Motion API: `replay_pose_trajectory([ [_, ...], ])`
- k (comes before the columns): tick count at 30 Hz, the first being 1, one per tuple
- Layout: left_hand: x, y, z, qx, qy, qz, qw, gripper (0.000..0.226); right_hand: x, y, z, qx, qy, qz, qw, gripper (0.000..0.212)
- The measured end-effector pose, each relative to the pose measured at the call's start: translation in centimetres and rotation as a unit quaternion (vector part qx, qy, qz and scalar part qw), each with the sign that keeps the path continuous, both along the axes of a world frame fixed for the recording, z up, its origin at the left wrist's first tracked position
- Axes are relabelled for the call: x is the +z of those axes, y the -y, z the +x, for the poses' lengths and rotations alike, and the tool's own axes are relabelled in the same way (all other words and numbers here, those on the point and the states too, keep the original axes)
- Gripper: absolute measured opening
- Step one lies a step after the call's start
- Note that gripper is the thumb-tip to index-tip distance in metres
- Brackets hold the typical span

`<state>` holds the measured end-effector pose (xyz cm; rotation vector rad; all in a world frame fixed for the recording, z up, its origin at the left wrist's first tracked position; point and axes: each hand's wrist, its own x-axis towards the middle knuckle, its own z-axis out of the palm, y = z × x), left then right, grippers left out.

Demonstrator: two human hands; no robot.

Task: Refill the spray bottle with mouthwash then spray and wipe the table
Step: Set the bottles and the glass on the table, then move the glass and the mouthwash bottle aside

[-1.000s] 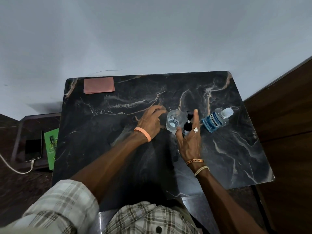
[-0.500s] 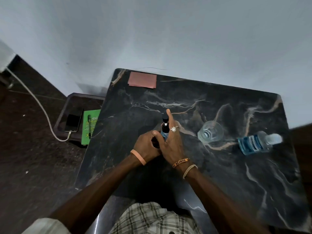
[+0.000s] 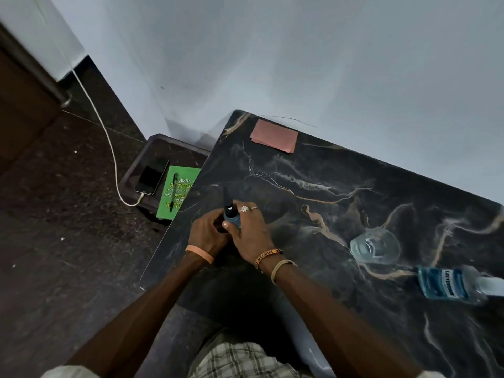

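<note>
The spray bottle [image 3: 231, 218] has left the glass [image 3: 375, 248] behind and is now over at the counter's [image 3: 327, 203] left edge, nozzle up, blue liquid showing, black head on. Both hands have it: the left hand [image 3: 208, 233] has its fingers curled round the near side, the right hand [image 3: 252, 236] wraps it from the right, thumb across the front. The mouthwash [image 3: 447, 285] sits well apart, beyond the glass. The refill looks finished, so spraying should be next, with the pink cloth [image 3: 274, 135] waiting at the far edge.

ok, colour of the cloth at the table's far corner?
Salmon pink; the cloth shows plainly in the head view.
</note>
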<state>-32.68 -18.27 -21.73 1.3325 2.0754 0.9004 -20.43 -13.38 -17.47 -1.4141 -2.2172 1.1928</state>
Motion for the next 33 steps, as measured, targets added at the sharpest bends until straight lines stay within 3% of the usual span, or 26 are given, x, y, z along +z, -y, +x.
replay_pose_trajectory([
  [19,-2.1,-2.6,-0.7,0.006,-0.013,-0.038,0.999,0.029,-2.7,-1.5,-1.5,-0.055,0.002,-0.025,0.998,0.046],
  [22,-2.1,-2.7,-0.9,-0.004,-0.005,-0.046,0.999,0.032,-2.9,-1.6,-1.4,-0.053,0.001,-0.040,0.998,0.052],
  [26,-2.1,-2.3,-1.0,-0.034,-0.018,-0.033,0.999,0.035,-2.6,-1.5,-0.1,-0.050,0.012,-0.063,0.997,0.077],
  [33,-2.0,0.3,-0.4,-0.005,0.009,-0.035,0.999,0.058,-0.6,-1.5,5.7,-0.106,-0.016,0.043,0.993,0.060],
])
